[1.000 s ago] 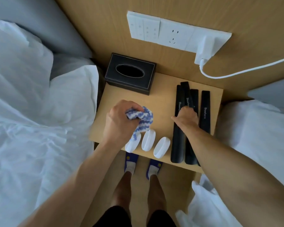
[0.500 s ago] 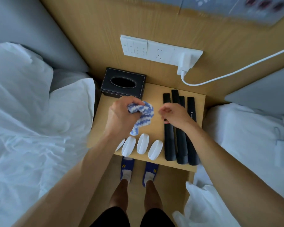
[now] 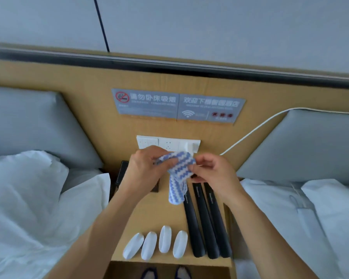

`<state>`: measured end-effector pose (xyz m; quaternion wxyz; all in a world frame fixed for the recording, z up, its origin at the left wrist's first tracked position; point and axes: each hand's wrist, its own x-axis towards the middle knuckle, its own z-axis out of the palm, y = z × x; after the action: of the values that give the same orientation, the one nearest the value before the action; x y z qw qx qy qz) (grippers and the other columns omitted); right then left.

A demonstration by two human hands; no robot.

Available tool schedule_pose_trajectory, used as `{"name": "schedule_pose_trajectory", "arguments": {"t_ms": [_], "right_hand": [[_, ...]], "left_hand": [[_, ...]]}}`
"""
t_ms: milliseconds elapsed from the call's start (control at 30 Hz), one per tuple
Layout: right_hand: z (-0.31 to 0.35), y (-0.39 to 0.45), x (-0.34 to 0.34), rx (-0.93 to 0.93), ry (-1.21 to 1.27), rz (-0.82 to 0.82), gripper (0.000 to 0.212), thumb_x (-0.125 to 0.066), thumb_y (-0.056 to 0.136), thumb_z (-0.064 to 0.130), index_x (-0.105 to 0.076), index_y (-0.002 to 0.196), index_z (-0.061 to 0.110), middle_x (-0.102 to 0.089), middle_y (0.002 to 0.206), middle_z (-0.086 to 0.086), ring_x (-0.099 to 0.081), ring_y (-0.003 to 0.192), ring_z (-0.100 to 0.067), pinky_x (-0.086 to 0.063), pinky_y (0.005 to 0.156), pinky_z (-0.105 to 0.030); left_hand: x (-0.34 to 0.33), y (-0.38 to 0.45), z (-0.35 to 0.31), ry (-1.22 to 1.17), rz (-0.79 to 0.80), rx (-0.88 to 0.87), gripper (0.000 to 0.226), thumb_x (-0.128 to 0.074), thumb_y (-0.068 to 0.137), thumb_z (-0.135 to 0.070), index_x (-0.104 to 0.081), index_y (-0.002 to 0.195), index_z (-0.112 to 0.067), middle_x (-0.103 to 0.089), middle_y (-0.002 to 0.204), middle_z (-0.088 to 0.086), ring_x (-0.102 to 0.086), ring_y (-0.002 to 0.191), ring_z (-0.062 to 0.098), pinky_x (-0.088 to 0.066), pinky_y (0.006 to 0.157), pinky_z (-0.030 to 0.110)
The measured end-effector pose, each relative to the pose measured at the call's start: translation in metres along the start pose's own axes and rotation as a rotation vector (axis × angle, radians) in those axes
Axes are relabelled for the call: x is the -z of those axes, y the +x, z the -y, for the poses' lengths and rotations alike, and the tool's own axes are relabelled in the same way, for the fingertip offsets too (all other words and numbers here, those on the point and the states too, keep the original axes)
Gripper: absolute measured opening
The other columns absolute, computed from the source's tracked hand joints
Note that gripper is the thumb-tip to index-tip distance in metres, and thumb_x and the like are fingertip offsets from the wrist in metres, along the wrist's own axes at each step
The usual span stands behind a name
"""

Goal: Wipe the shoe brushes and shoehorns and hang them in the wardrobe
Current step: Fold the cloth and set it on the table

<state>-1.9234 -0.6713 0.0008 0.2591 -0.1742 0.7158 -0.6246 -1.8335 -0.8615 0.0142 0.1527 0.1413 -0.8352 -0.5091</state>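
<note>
Both hands hold a blue-and-white zigzag cloth (image 3: 178, 176) in the air above the bedside table (image 3: 149, 214). My left hand (image 3: 145, 170) grips its upper left part. My right hand (image 3: 212, 170) pinches its right edge. The cloth's lower end hangs down. Several black shoehorns (image 3: 206, 224) lie side by side on the right of the table, their far ends hidden behind my right hand. Several white shoe brushes (image 3: 155, 244) lie in a row at the table's front edge.
A black tissue box (image 3: 121, 174) stands at the table's back left, mostly behind my left hand. A switch and socket panel (image 3: 167, 142) with a white charger and cable (image 3: 250, 135) is on the wooden wall. Beds with white bedding flank the table.
My right hand left the shoehorns and rose to pinch the cloth. My left hand lifted the cloth higher. The camera tilted up, showing the wall signs.
</note>
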Motion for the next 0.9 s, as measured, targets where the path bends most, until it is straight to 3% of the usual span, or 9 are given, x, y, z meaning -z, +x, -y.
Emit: {"name": "schedule_pose_trajectory", "arguments": {"t_ms": [133, 233, 367, 467, 533, 633, 733, 800, 900], "right_hand": [[0.042, -0.006, 0.008, 0.053, -0.065, -0.080, 0.015, -0.076, 0.075, 0.029, -0.068, 0.074, 0.017, -0.076, 0.085, -0.003, -0.076, 0.083, -0.022, -0.062, 0.076, -0.038], [0.073, -0.008, 0.009, 0.085, -0.134, -0.120, 0.025, -0.069, 0.071, 0.045, -0.067, 0.069, 0.020, -0.075, 0.080, -0.004, -0.074, 0.081, -0.023, -0.060, 0.084, -0.047], [0.101, -0.010, 0.012, 0.176, -0.226, -0.196, 0.031, -0.069, 0.082, 0.049, -0.063, 0.085, 0.019, -0.071, 0.090, -0.003, -0.071, 0.085, -0.020, -0.059, 0.082, -0.042], [0.117, -0.015, 0.012, 0.236, -0.365, -0.011, 0.056, -0.079, 0.069, 0.055, -0.055, 0.118, 0.042, -0.061, 0.116, 0.020, -0.064, 0.102, 0.000, -0.060, 0.080, -0.027], [0.120, -0.016, 0.006, 0.277, -0.580, 0.039, 0.076, -0.087, 0.067, 0.044, -0.045, 0.130, 0.050, -0.053, 0.123, 0.024, -0.060, 0.105, 0.003, -0.061, 0.080, -0.026], [0.117, -0.013, -0.008, 0.371, -0.747, -0.067, 0.061, -0.086, 0.072, 0.030, -0.052, 0.122, 0.039, -0.062, 0.109, 0.019, -0.064, 0.091, 0.000, -0.061, 0.077, -0.031], [0.113, -0.010, -0.011, 0.417, -0.663, -0.122, 0.028, -0.072, 0.085, 0.018, -0.062, 0.107, 0.031, -0.070, 0.095, 0.011, -0.068, 0.086, -0.005, -0.060, 0.078, -0.040], [0.113, -0.011, -0.009, 0.409, -0.546, -0.132, 0.010, -0.063, 0.094, 0.023, -0.068, 0.096, 0.031, -0.072, 0.089, 0.005, -0.069, 0.084, -0.016, -0.057, 0.080, -0.051], [0.117, -0.015, -0.007, 0.326, -0.326, -0.116, 0.018, -0.055, 0.100, 0.031, -0.071, 0.097, 0.037, -0.074, 0.093, 0.000, -0.071, 0.089, -0.025, -0.053, 0.089, -0.059]], "left_hand": [[0.018, 0.011, -0.032, 0.084, -0.005, -0.147, 0.014, -0.071, 0.089, -0.033, -0.077, 0.090, -0.020, -0.071, 0.096, -0.015, -0.065, 0.082, -0.002, -0.051, 0.071, 0.018], [0.026, 0.020, -0.057, 0.169, -0.045, -0.299, 0.023, -0.067, 0.092, -0.036, -0.075, 0.087, -0.015, -0.069, 0.089, -0.011, -0.062, 0.076, 0.004, -0.047, 0.061, 0.018], [0.034, 0.036, -0.089, 0.092, 0.020, -0.259, 0.051, -0.060, 0.093, -0.047, -0.055, 0.071, -0.002, -0.046, 0.053, -0.003, -0.041, 0.046, 0.010, -0.034, 0.043, 0.024], [0.034, 0.046, -0.107, 0.074, 0.122, -0.207, 0.056, -0.058, 0.095, -0.048, -0.053, 0.073, 0.003, -0.058, 0.063, 0.020, -0.052, 0.053, 0.020, -0.046, 0.049, 0.040], [0.033, 0.051, -0.113, 0.095, 0.152, -0.185, 0.052, -0.059, 0.095, -0.048, -0.051, 0.068, -0.004, -0.053, 0.060, 0.017, -0.048, 0.052, 0.019, -0.041, 0.050, 0.037], [0.036, 0.054, -0.115, 0.143, 0.207, -0.138, 0.050, -0.065, 0.086, -0.057, -0.047, 0.064, -0.016, -0.053, 0.055, 0.002, -0.048, 0.050, 0.014, -0.038, 0.051, 0.028], [0.052, 0.054, -0.115, 0.117, 0.331, -0.105, 0.053, -0.075, 0.066, -0.063, -0.051, 0.065, -0.015, -0.054, 0.048, -0.008, -0.045, 0.041, 0.003, -0.035, 0.041, 0.014], [0.065, 0.054, -0.112, 0.158, 0.403, -0.113, 0.044, -0.081, 0.066, -0.054, -0.061, 0.074, -0.017, -0.065, 0.058, -0.010, -0.054, 0.046, -0.001, -0.038, 0.043, 0.010], [0.077, 0.052, -0.107, 0.239, 0.418, -0.150, 0.029, -0.087, 0.072, -0.032, -0.060, 0.079, -0.022, -0.070, 0.069, -0.014, -0.063, 0.056, -0.002, -0.044, 0.048, 0.009]]}}
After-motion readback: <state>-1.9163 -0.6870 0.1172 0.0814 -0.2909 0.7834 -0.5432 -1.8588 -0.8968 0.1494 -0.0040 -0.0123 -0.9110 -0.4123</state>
